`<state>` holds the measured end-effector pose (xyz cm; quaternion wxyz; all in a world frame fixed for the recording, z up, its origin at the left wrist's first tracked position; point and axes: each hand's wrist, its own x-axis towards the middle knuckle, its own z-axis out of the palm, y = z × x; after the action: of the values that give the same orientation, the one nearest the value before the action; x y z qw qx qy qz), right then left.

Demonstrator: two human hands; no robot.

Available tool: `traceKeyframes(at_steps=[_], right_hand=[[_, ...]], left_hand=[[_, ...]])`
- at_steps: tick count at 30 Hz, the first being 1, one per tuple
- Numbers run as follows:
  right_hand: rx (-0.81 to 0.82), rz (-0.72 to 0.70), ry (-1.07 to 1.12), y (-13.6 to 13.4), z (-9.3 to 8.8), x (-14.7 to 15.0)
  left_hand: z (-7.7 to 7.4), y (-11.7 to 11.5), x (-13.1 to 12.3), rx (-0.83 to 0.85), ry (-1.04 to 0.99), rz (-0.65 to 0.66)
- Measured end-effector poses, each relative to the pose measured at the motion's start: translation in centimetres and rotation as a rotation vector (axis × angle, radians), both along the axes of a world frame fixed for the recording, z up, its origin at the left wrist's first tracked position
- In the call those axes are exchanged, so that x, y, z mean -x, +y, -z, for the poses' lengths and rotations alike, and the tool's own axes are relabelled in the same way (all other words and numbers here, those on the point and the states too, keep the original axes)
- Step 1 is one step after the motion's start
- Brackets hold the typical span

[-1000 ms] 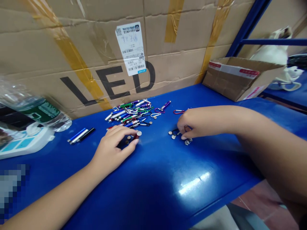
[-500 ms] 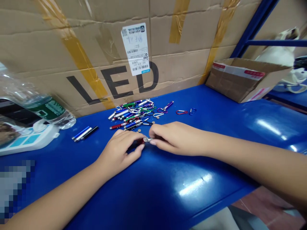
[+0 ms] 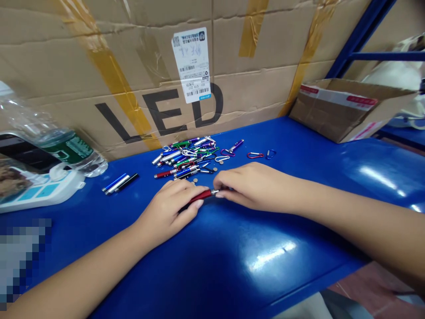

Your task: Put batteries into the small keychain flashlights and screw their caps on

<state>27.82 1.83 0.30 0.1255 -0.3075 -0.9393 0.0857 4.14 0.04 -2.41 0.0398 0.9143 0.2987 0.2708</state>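
My left hand [image 3: 166,201] is closed around a red keychain flashlight [image 3: 202,195], its tube pointing right. At the tube's right end, the fingertips of my right hand [image 3: 252,188] pinch a silver end piece [image 3: 214,192], which lines up with the tube. Whether the two parts are joined I cannot tell. Just beyond my hands lies a pile of keychain flashlights [image 3: 181,155] in several colours, some with carabiner clips. Small round button cells [image 3: 195,180] rest on the blue table [image 3: 226,261] near my fingers.
Three loose tubes [image 3: 120,184] lie at left, near a white power strip [image 3: 43,190] and a water bottle [image 3: 71,148]. A large cardboard box [image 3: 126,71] stands along the back. Right of the pile are a red carabiner [image 3: 255,155], a purple flashlight [image 3: 237,145] and an open carton [image 3: 332,110].
More of the red tube now shows between my hands. The silver piece has turned into line with it, where a round silver face showed before. The view has shifted slightly.
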Motion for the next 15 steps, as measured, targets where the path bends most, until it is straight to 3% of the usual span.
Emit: traceKeyframes(at_steps=[15], right_hand=[[0.002, -0.135, 0.045, 0.49, 0.36, -0.11]], left_hand=[[0.47, 0.11, 0.01, -0.005, 0.030, 0.044]])
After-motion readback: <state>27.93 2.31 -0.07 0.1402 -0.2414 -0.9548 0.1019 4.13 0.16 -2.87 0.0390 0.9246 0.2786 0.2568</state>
